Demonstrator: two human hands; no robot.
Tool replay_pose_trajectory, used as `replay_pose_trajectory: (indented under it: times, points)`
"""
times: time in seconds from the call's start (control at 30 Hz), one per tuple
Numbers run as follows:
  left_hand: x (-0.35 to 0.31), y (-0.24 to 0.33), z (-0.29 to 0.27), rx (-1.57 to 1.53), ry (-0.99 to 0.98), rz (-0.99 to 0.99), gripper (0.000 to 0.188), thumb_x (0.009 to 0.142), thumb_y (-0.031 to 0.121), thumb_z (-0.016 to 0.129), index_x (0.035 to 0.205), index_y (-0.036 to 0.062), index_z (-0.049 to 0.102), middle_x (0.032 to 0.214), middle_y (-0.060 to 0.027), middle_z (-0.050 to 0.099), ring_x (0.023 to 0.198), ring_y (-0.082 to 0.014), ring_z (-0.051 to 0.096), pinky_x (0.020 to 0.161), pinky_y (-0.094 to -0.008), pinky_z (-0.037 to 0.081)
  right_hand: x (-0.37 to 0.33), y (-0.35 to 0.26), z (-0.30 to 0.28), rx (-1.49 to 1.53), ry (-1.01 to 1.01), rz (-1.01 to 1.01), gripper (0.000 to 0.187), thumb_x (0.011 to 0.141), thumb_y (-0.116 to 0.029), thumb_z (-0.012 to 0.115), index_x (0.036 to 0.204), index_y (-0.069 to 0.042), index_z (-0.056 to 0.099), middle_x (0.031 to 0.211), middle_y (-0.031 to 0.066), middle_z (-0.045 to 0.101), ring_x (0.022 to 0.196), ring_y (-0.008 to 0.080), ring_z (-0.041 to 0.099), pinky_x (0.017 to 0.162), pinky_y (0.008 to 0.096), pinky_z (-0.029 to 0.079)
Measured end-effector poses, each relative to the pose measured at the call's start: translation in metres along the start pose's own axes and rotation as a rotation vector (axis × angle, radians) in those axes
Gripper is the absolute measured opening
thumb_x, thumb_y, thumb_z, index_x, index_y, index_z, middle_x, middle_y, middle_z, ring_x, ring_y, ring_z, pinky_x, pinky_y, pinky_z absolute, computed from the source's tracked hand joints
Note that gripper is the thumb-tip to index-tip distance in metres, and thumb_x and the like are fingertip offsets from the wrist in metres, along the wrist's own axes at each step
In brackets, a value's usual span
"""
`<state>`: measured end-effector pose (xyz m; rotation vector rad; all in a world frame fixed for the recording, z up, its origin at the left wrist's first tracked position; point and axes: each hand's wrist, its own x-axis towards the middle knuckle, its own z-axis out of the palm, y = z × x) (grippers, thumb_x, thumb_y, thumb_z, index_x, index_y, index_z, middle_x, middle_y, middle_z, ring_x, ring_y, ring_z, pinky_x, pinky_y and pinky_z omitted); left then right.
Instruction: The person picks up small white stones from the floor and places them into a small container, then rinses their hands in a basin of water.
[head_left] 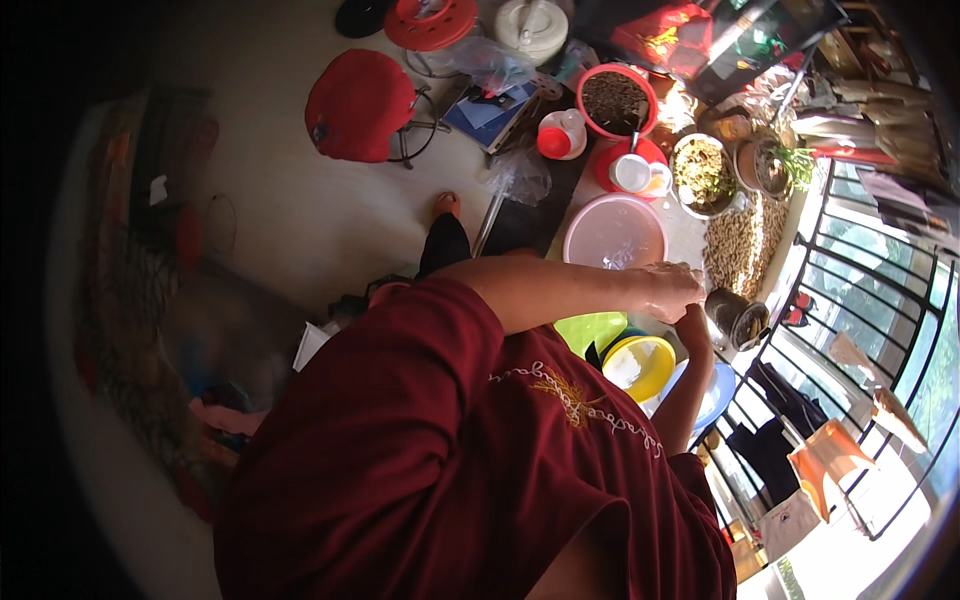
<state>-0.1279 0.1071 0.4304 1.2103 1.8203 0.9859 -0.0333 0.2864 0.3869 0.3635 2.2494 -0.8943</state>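
Observation:
My left hand (668,290) and my right hand (692,318) meet in front of me, pressed together with fingers closed. Whatever they hold, if anything, is too small and hidden to make out. Just beyond my left forearm stands a pale pink basin (590,218) that appears to hold water. Below my hands are a yellow basin (655,384) with something whitish inside, a lime-green basin (585,330) and a light blue basin (722,388), partly covered by my right forearm. A dark pot (742,320) sits right beside my hands.
Small tan pieces like peanuts (745,243) lie spread along the window ledge. Farther off are a pot with yellow-green contents (703,177), a leafy potted plant (768,168), and a red-rimmed tub (654,103) of dark bits. A red-seated stool (360,105) stands left; window bars (870,290) run along the right.

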Motion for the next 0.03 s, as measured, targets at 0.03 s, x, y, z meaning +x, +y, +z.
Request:
replay_pose_trajectory:
  times: [0.03]
  points:
    - [0.0007, -0.0054, -0.0051, -0.052, -0.032, -0.044, 0.037, 0.077, 0.019, 0.062, 0.110, 0.0032, 0.058, 0.132, -0.0193, 0.042, 0.118, -0.0358, 0.045, 0.098, -0.0424, 0.038, 0.0136, -0.0243, -0.0146, -0.368, -0.072, -0.039, 0.032, 0.078, -0.016, 0.062, 0.107, -0.003, 0.061, 0.103, 0.0224, 0.062, 0.101, 0.0292, 0.060, 0.081, 0.0377, 0.046]
